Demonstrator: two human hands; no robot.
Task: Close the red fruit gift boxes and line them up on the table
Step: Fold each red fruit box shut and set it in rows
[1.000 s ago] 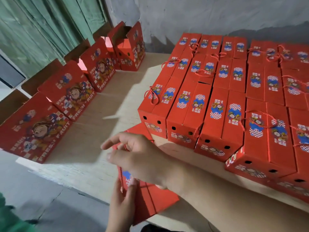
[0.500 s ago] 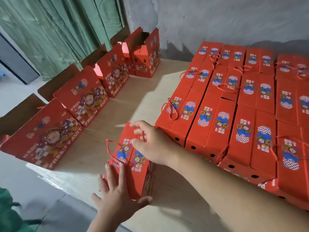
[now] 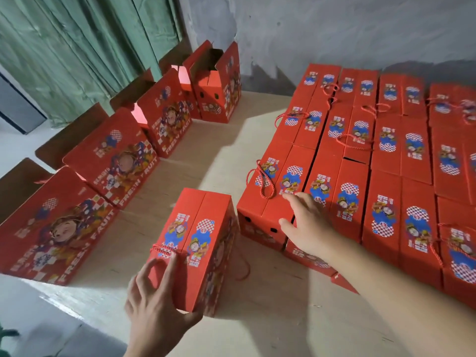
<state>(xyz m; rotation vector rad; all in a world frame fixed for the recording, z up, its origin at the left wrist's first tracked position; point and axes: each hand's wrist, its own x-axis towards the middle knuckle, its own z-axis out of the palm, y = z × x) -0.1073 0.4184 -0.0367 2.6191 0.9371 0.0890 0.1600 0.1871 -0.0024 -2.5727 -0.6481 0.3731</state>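
A closed red gift box [image 3: 198, 238] stands on the wooden table [image 3: 257, 331] near its front edge, a little left of the block of closed boxes [image 3: 360, 163]. My left hand [image 3: 157, 302] presses its near end with spread, straight fingers and the thumb at the lower right corner. My right hand [image 3: 306, 225] hovers with relaxed fingers over the front corner of the nearest lined-up box [image 3: 270, 202] and holds nothing. Red cord handles lie on some of the lids.
Several open red boxes [image 3: 113, 163] with upright flaps stand in a row along the table's left edge. Green curtains [image 3: 77, 47] hang behind them and a grey wall [image 3: 334, 27] closes the back. Bare tabletop lies between the open row and the closed block.
The box has gone from held at the table's edge to standing further in on the table. My right hand has left its lid and moved right to the lined-up boxes. The camera tilted.
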